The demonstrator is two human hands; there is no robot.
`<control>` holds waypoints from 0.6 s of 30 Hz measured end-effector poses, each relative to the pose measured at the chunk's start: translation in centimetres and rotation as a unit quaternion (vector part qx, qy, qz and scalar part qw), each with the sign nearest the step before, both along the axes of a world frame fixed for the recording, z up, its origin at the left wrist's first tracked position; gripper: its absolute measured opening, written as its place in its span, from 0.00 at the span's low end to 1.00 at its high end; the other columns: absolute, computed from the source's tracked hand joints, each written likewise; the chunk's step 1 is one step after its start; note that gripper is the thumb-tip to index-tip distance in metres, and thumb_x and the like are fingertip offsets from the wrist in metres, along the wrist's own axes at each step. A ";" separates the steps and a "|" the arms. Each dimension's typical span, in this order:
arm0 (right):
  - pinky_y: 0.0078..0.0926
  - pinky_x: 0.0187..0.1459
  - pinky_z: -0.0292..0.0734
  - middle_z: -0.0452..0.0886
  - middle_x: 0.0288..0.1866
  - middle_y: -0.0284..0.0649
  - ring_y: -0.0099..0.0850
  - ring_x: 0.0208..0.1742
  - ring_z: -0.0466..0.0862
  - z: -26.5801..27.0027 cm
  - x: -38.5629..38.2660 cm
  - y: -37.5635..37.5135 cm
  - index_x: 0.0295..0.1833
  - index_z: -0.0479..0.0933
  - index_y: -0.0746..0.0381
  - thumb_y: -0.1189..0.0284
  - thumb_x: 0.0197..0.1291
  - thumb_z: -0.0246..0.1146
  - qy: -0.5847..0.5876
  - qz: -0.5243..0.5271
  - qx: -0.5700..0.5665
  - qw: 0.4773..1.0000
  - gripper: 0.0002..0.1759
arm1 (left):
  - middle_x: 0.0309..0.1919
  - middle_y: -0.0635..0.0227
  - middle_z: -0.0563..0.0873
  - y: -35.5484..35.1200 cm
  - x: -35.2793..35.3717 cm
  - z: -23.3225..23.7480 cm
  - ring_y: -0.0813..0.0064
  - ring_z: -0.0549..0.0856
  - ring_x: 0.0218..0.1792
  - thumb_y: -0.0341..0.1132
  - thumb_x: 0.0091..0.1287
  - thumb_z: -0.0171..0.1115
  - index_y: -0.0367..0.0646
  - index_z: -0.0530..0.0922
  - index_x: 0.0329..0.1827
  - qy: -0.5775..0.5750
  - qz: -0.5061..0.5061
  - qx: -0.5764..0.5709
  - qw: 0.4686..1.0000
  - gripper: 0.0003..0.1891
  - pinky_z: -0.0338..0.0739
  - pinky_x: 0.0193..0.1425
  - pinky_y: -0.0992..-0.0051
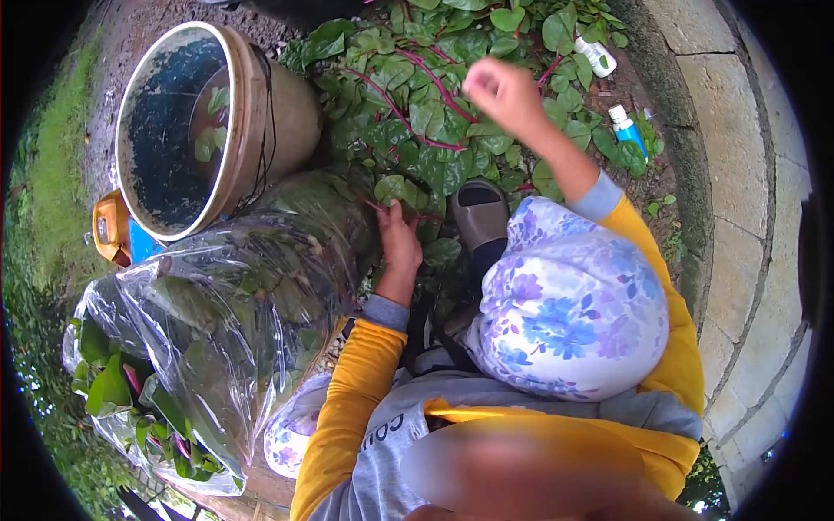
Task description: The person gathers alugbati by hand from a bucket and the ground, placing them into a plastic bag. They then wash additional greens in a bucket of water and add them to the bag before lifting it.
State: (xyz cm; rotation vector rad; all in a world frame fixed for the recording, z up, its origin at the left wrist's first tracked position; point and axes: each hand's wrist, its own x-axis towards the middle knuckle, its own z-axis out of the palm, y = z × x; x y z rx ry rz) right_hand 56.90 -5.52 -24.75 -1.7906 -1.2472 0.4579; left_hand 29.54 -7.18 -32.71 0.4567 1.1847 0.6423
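Note:
My left hand [400, 240] is closed round a reddish stem [426, 216] with green leaves, just right of a clear plastic bag [217, 304] full of leafy stems. Above the leafy vines [434, 113] with purple-red stems, my right hand [495, 91] has its fingers curled together; whether anything is between them is too small to tell. Between and below the two hands is a dark shoe [479, 213] beside a knee in floral cloth [573, 304].
A large bucket [291, 113] with a few leaves inside tilts at the upper left, an orange object [111, 227] beside it. A white bottle [598, 57] and a blue bottle with a white cap [629, 132] lie at the right, near a stone kerb [730, 148].

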 end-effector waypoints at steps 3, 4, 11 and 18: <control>0.33 0.32 0.76 0.79 0.28 0.40 0.39 0.29 0.81 -4.5 -5.2 -3.0 0.31 0.77 0.60 0.70 0.48 0.67 -0.095 0.091 -0.097 0.987 0.07 | 0.64 0.65 0.67 -0.2 0.4 -1.0 0.65 0.69 0.64 0.34 0.74 0.45 0.47 0.59 0.68 -0.065 -0.007 0.032 0.997 0.21 0.64 0.67 0.56; 0.40 0.34 0.77 0.80 0.31 0.42 0.43 0.32 0.82 -6.7 -6.2 -3.2 0.30 0.77 0.60 0.67 0.47 0.68 -0.191 0.090 -0.103 0.972 0.10 | 0.63 0.65 0.69 -0.1 0.7 -1.0 0.66 0.71 0.62 0.35 0.74 0.45 0.46 0.60 0.67 -0.065 -0.005 0.038 0.997 0.20 0.66 0.65 0.57; 0.38 0.33 0.77 0.80 0.29 0.42 0.42 0.30 0.82 -7.3 -6.7 -2.5 0.33 0.79 0.60 0.69 0.45 0.65 -0.082 0.107 -0.135 0.982 0.09 | 0.56 0.65 0.74 1.6 1.4 0.5 0.70 0.77 0.54 0.37 0.74 0.45 0.44 0.65 0.62 -0.091 0.049 0.026 0.994 0.16 0.74 0.58 0.63; 0.28 0.32 0.75 0.81 0.26 0.37 0.29 0.28 0.82 -5.6 -8.7 -3.1 0.33 0.81 0.57 0.68 0.50 0.67 0.109 0.261 -0.123 0.951 0.06 | 0.45 0.70 0.81 2.7 2.6 -0.7 0.77 0.82 0.43 0.32 0.71 0.53 0.41 0.73 0.53 -0.102 -0.005 0.054 0.993 0.11 0.77 0.48 0.73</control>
